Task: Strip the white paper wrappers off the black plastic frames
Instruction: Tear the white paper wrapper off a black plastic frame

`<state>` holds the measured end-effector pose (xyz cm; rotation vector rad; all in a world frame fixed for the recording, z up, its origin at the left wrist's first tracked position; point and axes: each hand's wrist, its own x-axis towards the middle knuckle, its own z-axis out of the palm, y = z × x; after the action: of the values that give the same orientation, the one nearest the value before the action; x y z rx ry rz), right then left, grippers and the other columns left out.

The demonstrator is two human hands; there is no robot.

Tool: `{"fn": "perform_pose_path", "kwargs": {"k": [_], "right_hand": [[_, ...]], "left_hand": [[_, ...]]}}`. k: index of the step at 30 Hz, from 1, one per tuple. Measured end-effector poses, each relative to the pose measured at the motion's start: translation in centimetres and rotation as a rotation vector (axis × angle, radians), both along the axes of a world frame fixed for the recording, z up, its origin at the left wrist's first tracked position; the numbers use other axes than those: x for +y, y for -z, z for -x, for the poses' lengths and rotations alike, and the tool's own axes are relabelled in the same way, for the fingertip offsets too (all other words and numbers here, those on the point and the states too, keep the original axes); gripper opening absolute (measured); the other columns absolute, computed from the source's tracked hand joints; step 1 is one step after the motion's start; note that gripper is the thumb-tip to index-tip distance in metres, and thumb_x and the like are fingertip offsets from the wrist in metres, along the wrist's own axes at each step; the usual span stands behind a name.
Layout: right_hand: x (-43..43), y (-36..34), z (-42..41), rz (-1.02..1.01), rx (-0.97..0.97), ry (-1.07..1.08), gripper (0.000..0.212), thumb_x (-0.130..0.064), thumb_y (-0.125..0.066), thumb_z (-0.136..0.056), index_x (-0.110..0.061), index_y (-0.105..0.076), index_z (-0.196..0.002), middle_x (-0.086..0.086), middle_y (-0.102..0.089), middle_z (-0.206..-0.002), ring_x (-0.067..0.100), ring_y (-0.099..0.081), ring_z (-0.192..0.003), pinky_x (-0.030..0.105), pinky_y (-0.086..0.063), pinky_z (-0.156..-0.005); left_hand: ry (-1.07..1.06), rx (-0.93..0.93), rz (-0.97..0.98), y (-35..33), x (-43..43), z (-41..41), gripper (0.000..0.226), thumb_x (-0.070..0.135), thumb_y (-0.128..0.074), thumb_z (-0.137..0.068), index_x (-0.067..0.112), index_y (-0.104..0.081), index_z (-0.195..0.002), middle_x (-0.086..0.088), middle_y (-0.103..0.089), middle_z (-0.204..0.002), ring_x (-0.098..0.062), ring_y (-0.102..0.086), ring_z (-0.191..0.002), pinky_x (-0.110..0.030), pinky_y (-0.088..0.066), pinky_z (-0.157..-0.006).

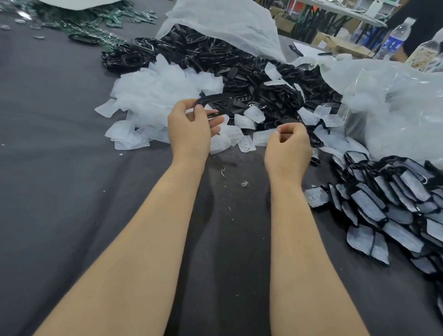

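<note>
**Step (judged).** Between pieces: one frame looks bare of paper and due for discard, and a new wrapped one is not yet taken.

**Next move (judged).** Drop the bare frame onto the far black heap. Then reach right and near for a wrapped one, pinching the paper edge and not the plastic.

**Table** (57,182). Dark cloth, with small scraps and bits of wire between the forearms.

**Wrapped stock** (396,206). Near right, an overlapping spread of frames in paper, well apart from both hands.

**Forearms.** Both bare, stretched forward and roughly parallel above the cloth.

**Right hand** (288,146). Raised, with the back toward the camera. The fingers are curled in and the thumb lies against the forefinger. I cannot tell whether it pinches a scrap or nothing.

**Left hand** (191,129). Raised level with the right. The thumb and forefinger are clamped on the near end of the frame, and the other fingers are loosely spread below.

**Frame** (212,101). Black, held in the air over the edge of the wrappers, with no paper seen on it.

**Wrappers** (155,92). A white heap just beyond and left of the left hand, with strays across the middle.

**Bare frames** (223,55). A black heap behind the wrappers, spilling from a white bag (220,13).
</note>
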<state>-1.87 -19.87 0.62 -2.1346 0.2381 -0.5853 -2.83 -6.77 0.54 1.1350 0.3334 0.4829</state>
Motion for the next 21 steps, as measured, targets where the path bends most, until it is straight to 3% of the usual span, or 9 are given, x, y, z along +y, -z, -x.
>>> {"fn": "perform_pose_path", "kwargs": {"k": [3, 6, 11, 17, 21], "right_hand": [[-0.2, 0.4, -0.1, 0.185, 0.121, 0.056, 0.029, -0.01, -0.046, -0.093, -0.012, -0.052, -0.122, 0.009, -0.055, -0.121, 0.028, -0.048, -0.116, 0.036, -0.039, -0.095], [-0.2, 0.6, -0.1, 0.278, 0.147, 0.091, 0.038, -0.012, -0.047, -0.094, -0.015, -0.047, -0.132, 0.009, -0.041, -0.141, 0.029, -0.034, -0.13, 0.041, -0.031, -0.104], [-0.5, 1.3, -0.6, 0.414, 0.297, 0.012, 0.04, -0.017, -0.036, -0.099, -0.019, -0.045, -0.139, 0.001, -0.038, -0.149, 0.025, -0.023, -0.142, 0.049, -0.017, -0.116], [0.2, 1.8, -0.8, 0.426, 0.221, -0.068, 0.035, -0.026, -0.038, -0.098, -0.028, -0.058, -0.127, -0.004, -0.044, -0.145, 0.024, -0.023, -0.142, 0.054, -0.013, -0.116], [0.4, 2.3, -1.1, 0.561, 0.387, -0.151, 0.045, -0.045, -0.029, -0.101, -0.028, -0.044, -0.14, -0.003, -0.027, -0.156, 0.026, -0.005, -0.147, 0.058, 0.003, -0.114]], "left_hand": [[-0.027, -0.004, 0.024, 0.0, 0.1, 0.0, 0.012, 0.007, -0.039, -0.1, 0.014, -0.048, -0.096, -0.002, -0.065, -0.082, -0.004, -0.068, -0.06, -0.017, -0.052, -0.056], [-0.008, 0.009, 0.032, 0.0, -0.1, 0.1, 0.009, 0.007, -0.04, -0.1, 0.011, -0.047, -0.101, -0.003, -0.064, -0.083, -0.003, -0.068, -0.059, -0.017, -0.052, -0.057], [0.025, 0.018, 0.012, 0.1, -0.5, 0.3, 0.016, 0.004, -0.041, -0.099, 0.017, -0.048, -0.09, -0.002, -0.065, -0.082, -0.004, -0.068, -0.06, -0.016, -0.054, -0.058], [0.049, 0.037, 0.005, 0.3, -0.6, 0.1, 0.01, 0.004, -0.041, -0.098, 0.011, -0.048, -0.098, -0.004, -0.065, -0.084, -0.006, -0.067, -0.062, -0.015, -0.051, -0.057], [0.057, 0.037, -0.02, 0.5, -0.7, 0.2, 0.009, 0.004, -0.042, -0.098, 0.011, -0.048, -0.099, -0.005, -0.065, -0.085, -0.007, -0.068, -0.064, -0.015, -0.051, -0.056]]}}
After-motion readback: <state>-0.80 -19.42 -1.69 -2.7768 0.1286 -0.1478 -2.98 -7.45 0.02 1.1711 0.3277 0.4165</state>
